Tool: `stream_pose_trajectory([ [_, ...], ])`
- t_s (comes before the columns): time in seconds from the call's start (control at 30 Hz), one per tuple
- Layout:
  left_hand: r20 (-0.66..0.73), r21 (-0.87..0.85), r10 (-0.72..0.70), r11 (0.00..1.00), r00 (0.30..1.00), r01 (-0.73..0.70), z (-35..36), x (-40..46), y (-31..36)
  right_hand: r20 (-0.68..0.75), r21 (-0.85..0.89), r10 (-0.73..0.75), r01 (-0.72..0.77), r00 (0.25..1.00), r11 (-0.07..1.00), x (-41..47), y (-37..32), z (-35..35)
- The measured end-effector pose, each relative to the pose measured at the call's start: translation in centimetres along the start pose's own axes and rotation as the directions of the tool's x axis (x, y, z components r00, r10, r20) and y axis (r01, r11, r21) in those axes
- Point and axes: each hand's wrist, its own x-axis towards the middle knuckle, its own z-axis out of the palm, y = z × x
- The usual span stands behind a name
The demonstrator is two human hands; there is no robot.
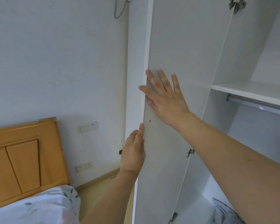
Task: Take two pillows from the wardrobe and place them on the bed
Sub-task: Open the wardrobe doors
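Pillow (223,212) low inside open wardrobe (249,89), both hands on door (176,46)

White wardrobe (181,46), leaf-patterned bedding (39,206)

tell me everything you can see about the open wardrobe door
The wardrobe door is a tall, flat white panel, laminate by its look, swung open so that its inner face shows. Metal hinges fix it to the wardrobe along its right edge, and a small screw head sits near the free left edge. The right hand lies flat and spread on the inner face, and the left hand rests against the free edge lower down.
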Motion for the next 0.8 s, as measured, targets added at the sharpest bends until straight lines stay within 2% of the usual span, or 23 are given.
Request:
stream_pose_trajectory([
  [0.33, -0.042, 0.024, -0.016, 1.000, 0.999, 0.017, 0.8, 1.2, -1.9, 0.018, 0.007, -0.027, 0.027, 0.999, 1.000, 1.9, -0.2, 1.6],
  [0.47, -0.105, 0.178, 0.108, 0.980, 0.989, -0.088, 2.4, 0.0, -0.2, 0.000, 0.003, -0.023, 0.023, 1.000, 1.000, -0.4, 2.0, 1.4],
  [0.57, -0.013, 0.159, 0.156, 0.976, 0.988, -0.152, 4.5, -1.2, 2.3, 0.035, -0.030, 0.082, -0.081, 0.996, 0.996, -3.7, 6.3, 0.9],
  [0.8, 0.192, 0.026, 0.238, 0.969, 0.952, -0.247, 11.5, -2.4, 10.4, 0.066, -0.340, 0.317, -0.277, 0.946, 0.899, -14.2, 18.6, -3.0],
])
